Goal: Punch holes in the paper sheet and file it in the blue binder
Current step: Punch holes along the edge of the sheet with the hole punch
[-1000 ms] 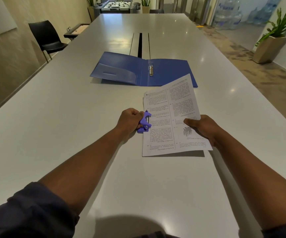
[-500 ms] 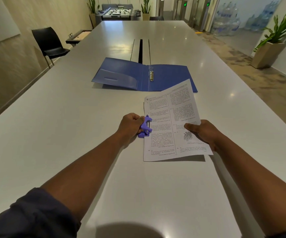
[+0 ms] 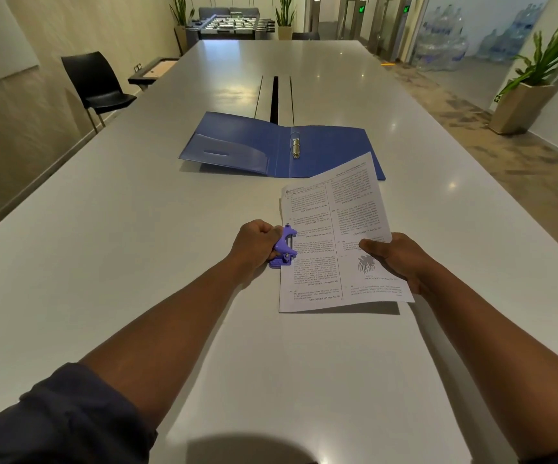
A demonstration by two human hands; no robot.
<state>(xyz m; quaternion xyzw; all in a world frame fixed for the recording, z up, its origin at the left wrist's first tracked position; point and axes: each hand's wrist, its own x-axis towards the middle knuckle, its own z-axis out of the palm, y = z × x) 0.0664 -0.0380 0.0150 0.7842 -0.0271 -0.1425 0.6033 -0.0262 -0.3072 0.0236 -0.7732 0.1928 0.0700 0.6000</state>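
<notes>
Gripping the purple punch (image 3: 283, 250), left hand (image 3: 257, 243) curls tight; right hand (image 3: 401, 259) pinches the sheet (image 3: 331, 236) (apparently lifted).

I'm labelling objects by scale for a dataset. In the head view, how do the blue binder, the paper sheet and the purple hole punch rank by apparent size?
1. blue binder, lying open, and paper sheet: they cover similar areas; the sheet is nearer the camera, so I won't rank them.
2. purple hole punch, plainly smallest, partly hidden by the left hand.

The white printed paper sheet (image 3: 334, 242) covers the open blue plastic binder (image 3: 271, 147)'s corner at five o'clock. Its small print is unreadable. The left hand (image 3: 254, 244) hides part of the small purple plastic hole punch (image 3: 284, 251).
</notes>
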